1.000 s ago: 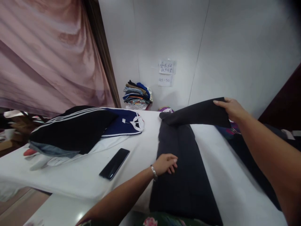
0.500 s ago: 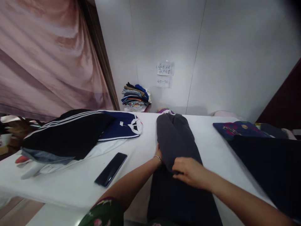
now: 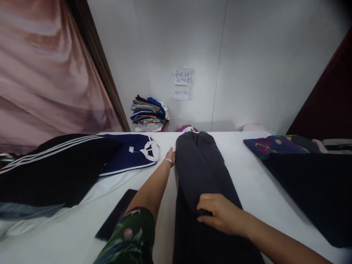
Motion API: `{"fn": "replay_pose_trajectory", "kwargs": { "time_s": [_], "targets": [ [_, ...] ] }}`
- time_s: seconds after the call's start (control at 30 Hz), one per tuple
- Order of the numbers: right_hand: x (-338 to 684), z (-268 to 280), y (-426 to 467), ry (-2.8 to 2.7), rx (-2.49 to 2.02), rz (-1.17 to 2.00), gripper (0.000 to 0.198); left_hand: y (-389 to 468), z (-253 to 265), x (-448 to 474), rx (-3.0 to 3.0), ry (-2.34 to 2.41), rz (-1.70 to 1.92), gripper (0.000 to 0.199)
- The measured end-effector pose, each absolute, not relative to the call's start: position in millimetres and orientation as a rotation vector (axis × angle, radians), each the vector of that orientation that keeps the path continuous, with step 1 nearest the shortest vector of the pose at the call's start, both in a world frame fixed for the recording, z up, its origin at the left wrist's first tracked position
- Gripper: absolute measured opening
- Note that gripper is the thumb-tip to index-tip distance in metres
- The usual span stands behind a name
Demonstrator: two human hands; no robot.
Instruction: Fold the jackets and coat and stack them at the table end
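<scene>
The dark garment lies lengthwise down the middle of the white table, far end at about the back edge, near end running out of my view at the bottom; it's down to a long narrow strip, so I'd call the sides done, though I can't check the underside from here; a grey flap, a sleeve by my guess, is laid along its top.

I've got the right hand with the near end of that flap pinched between thumb and fingers, so not let go yet; left hand sits at the strip's left edge further up, fingers mostly hidden, so can't tell if they're gripping or just pressing; strip's at full length, no fold across it that I can spot, so imo flattening the flap and shortening the strip are what's left; roughly halfway.

Left of that, a black slab partly behind the left forearm, then a black striped garment overlapping a navy top; over on the right, some dark cloth, well apart; way back, a stack of folded clothes by the wall.
</scene>
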State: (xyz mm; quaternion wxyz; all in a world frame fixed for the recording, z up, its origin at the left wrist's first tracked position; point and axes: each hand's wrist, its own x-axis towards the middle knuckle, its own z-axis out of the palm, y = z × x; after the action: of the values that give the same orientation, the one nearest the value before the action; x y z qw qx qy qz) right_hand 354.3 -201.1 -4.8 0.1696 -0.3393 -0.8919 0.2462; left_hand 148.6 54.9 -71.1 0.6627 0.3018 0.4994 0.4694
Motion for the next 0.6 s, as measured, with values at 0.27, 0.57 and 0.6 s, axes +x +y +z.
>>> {"fn": "replay_pose_trajectory", "kwargs": {
  "time_s": [0.27, 0.57, 0.6],
  "targets": [
    [340, -21, -207, -2.528, -0.951, 0.691, 0.016, 129, -61, 168, 0.691, 0.836, 1.016, 0.071],
    [302, -138, -203, -2.600, -1.167, 0.932, 0.028, 189, -58, 195, 0.839, 1.014, 0.887, 0.042],
    [303, -140, -204, -2.564, -1.165, 0.976, 0.029, 191, -62, 198, 0.862, 1.015, 0.888, 0.043]
  ]
}}
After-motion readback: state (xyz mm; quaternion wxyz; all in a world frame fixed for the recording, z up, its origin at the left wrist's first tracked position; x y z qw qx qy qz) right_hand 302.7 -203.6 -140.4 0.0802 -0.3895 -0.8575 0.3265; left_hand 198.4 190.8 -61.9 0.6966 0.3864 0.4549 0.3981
